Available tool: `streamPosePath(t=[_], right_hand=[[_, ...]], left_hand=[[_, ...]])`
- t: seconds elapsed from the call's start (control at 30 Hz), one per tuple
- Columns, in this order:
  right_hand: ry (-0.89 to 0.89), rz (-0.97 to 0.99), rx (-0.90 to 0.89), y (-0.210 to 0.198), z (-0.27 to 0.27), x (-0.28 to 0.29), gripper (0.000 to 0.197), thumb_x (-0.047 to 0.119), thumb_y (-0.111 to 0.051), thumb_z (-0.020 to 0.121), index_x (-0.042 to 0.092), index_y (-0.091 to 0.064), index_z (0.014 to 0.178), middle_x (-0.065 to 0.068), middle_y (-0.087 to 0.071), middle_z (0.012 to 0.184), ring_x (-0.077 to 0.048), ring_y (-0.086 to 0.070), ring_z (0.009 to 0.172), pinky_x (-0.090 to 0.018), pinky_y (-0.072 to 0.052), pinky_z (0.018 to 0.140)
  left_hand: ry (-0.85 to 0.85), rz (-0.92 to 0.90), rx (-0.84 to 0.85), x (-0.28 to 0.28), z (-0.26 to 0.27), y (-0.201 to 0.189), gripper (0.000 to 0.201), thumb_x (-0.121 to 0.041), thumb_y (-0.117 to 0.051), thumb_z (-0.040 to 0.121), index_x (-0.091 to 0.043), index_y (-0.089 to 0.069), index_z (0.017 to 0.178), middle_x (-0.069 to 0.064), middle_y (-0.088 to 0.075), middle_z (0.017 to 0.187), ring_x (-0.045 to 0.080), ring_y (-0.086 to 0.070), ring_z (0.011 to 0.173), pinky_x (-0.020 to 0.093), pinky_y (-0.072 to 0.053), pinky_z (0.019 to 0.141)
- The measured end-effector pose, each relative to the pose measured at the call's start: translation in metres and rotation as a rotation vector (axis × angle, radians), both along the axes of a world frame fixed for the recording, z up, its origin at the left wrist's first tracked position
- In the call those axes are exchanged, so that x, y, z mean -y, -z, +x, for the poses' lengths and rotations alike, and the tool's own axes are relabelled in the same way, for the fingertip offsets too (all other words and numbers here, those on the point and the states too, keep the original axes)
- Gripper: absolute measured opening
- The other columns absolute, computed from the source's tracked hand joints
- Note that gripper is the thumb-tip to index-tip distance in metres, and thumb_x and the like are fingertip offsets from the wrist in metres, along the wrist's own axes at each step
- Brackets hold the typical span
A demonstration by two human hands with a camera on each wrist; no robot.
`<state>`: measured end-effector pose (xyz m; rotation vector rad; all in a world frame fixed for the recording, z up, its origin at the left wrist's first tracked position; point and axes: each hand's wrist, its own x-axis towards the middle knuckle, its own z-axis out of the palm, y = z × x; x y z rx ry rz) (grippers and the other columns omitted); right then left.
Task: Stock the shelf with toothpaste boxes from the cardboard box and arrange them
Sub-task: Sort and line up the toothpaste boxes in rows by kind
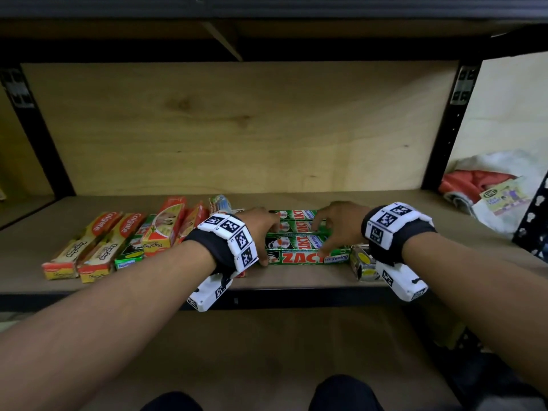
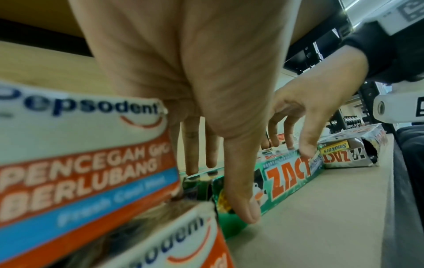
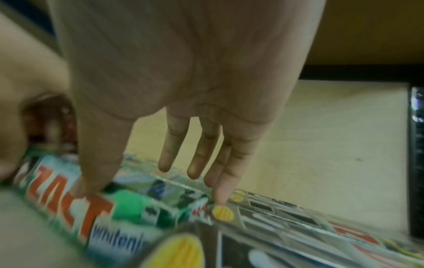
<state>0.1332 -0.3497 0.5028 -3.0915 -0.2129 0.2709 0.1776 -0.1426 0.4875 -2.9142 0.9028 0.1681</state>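
Several green ZACT toothpaste boxes (image 1: 299, 258) lie side by side, lengthwise, near the front of the wooden shelf (image 1: 296, 280). My left hand (image 1: 269, 244) is at their left end: straight fingers touch the tops, and the thumb (image 2: 247, 214) rests against the front box's left corner. My right hand (image 1: 321, 237) is spread over their right part, fingertips (image 3: 195, 172) on the tops and thumb on the front box (image 3: 69, 199). Neither hand curls round a box. The cardboard box is out of view.
A silver ZACT Smokers box (image 1: 363, 262) lies just right of the green ones. Pepsodent boxes (image 2: 80, 163) and Colgate boxes (image 1: 100, 232) fill the left of the shelf. Black posts (image 1: 444, 129) frame it. A cloth pile (image 1: 489, 185) lies beyond the right post.
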Motion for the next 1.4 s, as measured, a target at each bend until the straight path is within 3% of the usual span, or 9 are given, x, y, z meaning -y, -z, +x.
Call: streamPosePath(t=[0.1, 0.2, 0.33, 0.6, 0.8, 0.93, 1.07, 1.2, 1.4], right_hand=[[0.040, 0.042, 0.004, -0.009, 0.017, 0.001, 0.038, 0.060, -0.063, 0.087, 0.036, -0.063, 0.117, 0.017, -0.055, 0.099, -0.014, -0.052, 0.095, -0.028, -0.040, 0.085], [0.079, 0.021, -0.015, -0.014, 0.037, -0.003, 0.032, 0.050, -0.061, 0.093, 0.037, -0.060, 0.122, 0.006, -0.060, 0.129, -0.019, -0.058, 0.108, -0.032, -0.046, 0.090], [0.099, -0.096, -0.102, -0.009, 0.053, -0.007, 0.057, 0.032, -0.058, 0.098, 0.030, -0.038, 0.151, 0.000, -0.032, 0.160, -0.025, -0.039, 0.141, -0.035, -0.038, 0.109], [0.052, -0.133, -0.101, 0.000, 0.063, -0.002, 0.055, 0.036, -0.060, 0.097, 0.032, -0.043, 0.149, 0.005, -0.037, 0.158, -0.021, -0.041, 0.140, -0.032, -0.036, 0.110], [0.056, -0.066, -0.083, 0.005, 0.070, 0.004, 0.053, 0.040, -0.068, 0.090, 0.040, -0.052, 0.141, 0.006, -0.043, 0.153, -0.021, -0.049, 0.132, -0.033, -0.042, 0.106], [0.047, -0.079, -0.080, 0.002, 0.069, 0.002, 0.053, 0.041, -0.067, 0.091, 0.038, -0.051, 0.142, 0.004, -0.043, 0.154, -0.023, -0.049, 0.133, -0.035, -0.042, 0.107], [0.037, -0.061, -0.020, -0.002, 0.058, -0.004, 0.045, 0.040, -0.068, 0.090, 0.041, -0.057, 0.134, 0.004, -0.047, 0.149, -0.023, -0.055, 0.125, -0.032, -0.047, 0.098], [-0.003, -0.022, 0.028, -0.011, 0.041, -0.021, 0.036, 0.036, -0.061, 0.095, 0.038, -0.059, 0.131, 0.000, -0.056, 0.139, -0.024, -0.059, 0.116, -0.032, -0.048, 0.097], [-0.105, 0.028, 0.086, -0.030, 0.018, -0.076, 0.030, 0.033, -0.054, 0.099, 0.034, -0.062, 0.128, 0.003, -0.059, 0.135, -0.021, -0.058, 0.115, -0.028, -0.046, 0.096]], left_hand=[[0.006, -0.029, -0.009, 0.001, 0.002, -0.002, 0.081, -0.037, -0.091, 0.063, -0.019, -0.054, 0.133, 0.005, -0.057, 0.129, 0.025, -0.057, 0.114, 0.034, -0.050, 0.092], [-0.011, -0.084, -0.022, -0.002, 0.004, -0.002, 0.079, -0.036, -0.094, 0.057, -0.021, -0.061, 0.127, 0.002, -0.063, 0.125, 0.022, -0.061, 0.110, 0.034, -0.053, 0.091], [-0.016, -0.102, -0.011, -0.004, 0.005, 0.000, 0.076, -0.039, -0.094, 0.055, -0.024, -0.064, 0.123, 0.000, -0.063, 0.124, 0.021, -0.061, 0.108, 0.033, -0.053, 0.090], [-0.029, -0.122, -0.017, -0.002, 0.009, 0.002, 0.078, -0.045, -0.093, 0.052, -0.024, -0.064, 0.122, 0.000, -0.064, 0.119, 0.020, -0.062, 0.102, 0.035, -0.055, 0.086], [0.005, -0.085, -0.018, -0.002, 0.014, 0.003, 0.080, -0.046, -0.091, 0.057, -0.022, -0.060, 0.127, 0.000, -0.062, 0.122, 0.021, -0.061, 0.102, 0.027, -0.050, 0.079], [0.054, -0.036, -0.074, -0.006, 0.014, -0.004, 0.085, -0.051, -0.087, 0.063, -0.021, -0.054, 0.136, 0.001, -0.057, 0.133, 0.022, -0.058, 0.115, 0.028, -0.048, 0.089], [0.068, -0.069, -0.043, -0.025, 0.010, -0.012, 0.067, -0.055, -0.076, 0.075, -0.024, -0.058, 0.132, -0.003, -0.061, 0.125, 0.018, -0.059, 0.107, 0.030, -0.050, 0.089], [-0.006, -0.214, 0.011, -0.061, 0.005, -0.026, 0.044, -0.051, -0.068, 0.084, -0.027, -0.063, 0.121, -0.006, -0.065, 0.113, 0.012, -0.059, 0.093, 0.023, -0.045, 0.071], [-0.156, -0.353, 0.081, -0.140, -0.007, -0.040, 0.027, -0.040, -0.067, 0.088, -0.027, -0.068, 0.112, -0.009, -0.068, 0.106, 0.003, -0.058, 0.079, 0.015, -0.041, 0.064]])
